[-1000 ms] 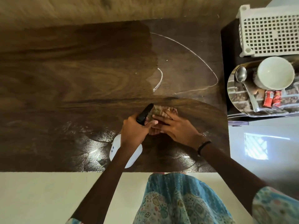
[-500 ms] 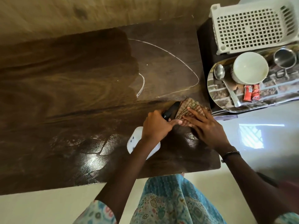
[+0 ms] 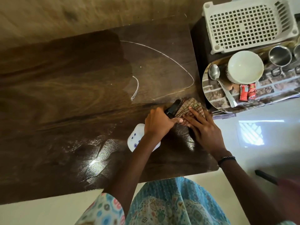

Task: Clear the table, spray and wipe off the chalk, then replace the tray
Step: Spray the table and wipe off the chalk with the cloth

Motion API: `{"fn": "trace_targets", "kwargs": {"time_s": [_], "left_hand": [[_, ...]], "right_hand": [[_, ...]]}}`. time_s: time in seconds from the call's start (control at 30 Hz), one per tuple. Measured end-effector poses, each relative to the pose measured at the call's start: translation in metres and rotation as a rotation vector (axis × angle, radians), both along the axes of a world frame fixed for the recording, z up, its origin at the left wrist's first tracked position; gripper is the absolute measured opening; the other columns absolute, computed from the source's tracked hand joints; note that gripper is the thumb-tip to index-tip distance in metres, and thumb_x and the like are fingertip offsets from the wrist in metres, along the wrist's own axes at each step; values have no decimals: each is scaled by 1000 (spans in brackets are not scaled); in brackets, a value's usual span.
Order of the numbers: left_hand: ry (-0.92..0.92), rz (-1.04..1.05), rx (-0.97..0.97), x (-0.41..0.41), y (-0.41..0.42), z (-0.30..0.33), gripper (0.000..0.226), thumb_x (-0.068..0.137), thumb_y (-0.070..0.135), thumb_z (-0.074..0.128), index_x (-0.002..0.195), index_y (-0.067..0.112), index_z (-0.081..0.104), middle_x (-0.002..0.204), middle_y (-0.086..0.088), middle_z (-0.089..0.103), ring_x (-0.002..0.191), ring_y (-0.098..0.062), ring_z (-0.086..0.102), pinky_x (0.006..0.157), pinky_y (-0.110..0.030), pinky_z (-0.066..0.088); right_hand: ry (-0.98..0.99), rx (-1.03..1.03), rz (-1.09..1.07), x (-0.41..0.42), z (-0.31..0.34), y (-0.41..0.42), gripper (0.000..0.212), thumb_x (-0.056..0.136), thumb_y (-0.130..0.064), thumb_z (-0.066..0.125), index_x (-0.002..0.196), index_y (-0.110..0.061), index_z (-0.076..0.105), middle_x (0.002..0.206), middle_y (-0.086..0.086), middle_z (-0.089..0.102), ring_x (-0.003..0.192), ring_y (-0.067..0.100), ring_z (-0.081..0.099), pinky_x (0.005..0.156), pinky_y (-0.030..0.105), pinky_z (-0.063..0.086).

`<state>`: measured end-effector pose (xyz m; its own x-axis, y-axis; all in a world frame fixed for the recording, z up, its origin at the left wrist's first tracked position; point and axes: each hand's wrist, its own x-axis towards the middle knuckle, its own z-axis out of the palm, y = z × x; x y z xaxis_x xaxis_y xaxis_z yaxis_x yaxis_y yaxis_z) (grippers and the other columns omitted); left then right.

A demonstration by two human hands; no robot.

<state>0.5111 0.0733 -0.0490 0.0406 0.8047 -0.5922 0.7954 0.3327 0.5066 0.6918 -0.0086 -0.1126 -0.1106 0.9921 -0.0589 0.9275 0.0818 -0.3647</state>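
Observation:
My left hand (image 3: 156,123) grips a white spray bottle (image 3: 135,138) by its neck; the black nozzle (image 3: 173,108) points toward the table's right edge. My right hand (image 3: 203,129) presses flat on a brown checked cloth (image 3: 189,107) near the right edge of the dark wooden table (image 3: 65,95). Chalk lines (image 3: 162,53) remain on the dry right part of the tabletop, just beyond the cloth. The left and near parts of the table look wet and shiny. The steel tray (image 3: 215,98) sits on a side stand to the right.
On the tray lie a white bowl (image 3: 245,66), a spoon (image 3: 219,82), red packets (image 3: 247,91) and steel cups (image 3: 280,56). A white perforated basket (image 3: 246,23) stands behind the tray. A wall runs along the table's far edge; pale floor lies to the right.
Both hands have slid the cloth and bottle rightward to the table's right edge. The view has turned right, showing more of the tray and basket.

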Motion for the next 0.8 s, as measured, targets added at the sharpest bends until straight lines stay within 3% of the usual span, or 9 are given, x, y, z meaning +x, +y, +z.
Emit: {"fn": "trace_targets", "kwargs": {"time_s": [0.2,0.3,0.63,0.8], "left_hand": [[46,39,58,-14,-2,-4,54,73,53,72,103,9,63,104,-9,66,103,-27,60,80,-34,45],[-2,90,57,-21,0,-1,51,70,52,75,101,12,65,100,-8,69,99,-27,63,84,-39,52],[40,228,46,-53,-1,-7,53,66,57,74,87,9,66,85,-10,68,83,-27,66,74,-43,56],[-57,351,61,-74,7,-3,43,63,48,81,82,11,69,74,0,67,74,-18,67,64,-28,49]], "right_hand": [[13,-4,-4,-1,1,1,38,92,-23,53,129,-22,58,143,2,48,134,35,38,84,49,55],[25,-5,-5,-1,2,1,37,93,-26,49,129,-22,58,143,1,48,134,34,38,84,47,54],[73,13,-83,-3,-2,8,41,89,-14,60,130,-19,57,144,3,46,135,36,34,87,52,53],[63,38,-211,-17,-9,33,39,94,-20,52,133,-20,53,148,2,41,133,42,33,104,55,39]]}}
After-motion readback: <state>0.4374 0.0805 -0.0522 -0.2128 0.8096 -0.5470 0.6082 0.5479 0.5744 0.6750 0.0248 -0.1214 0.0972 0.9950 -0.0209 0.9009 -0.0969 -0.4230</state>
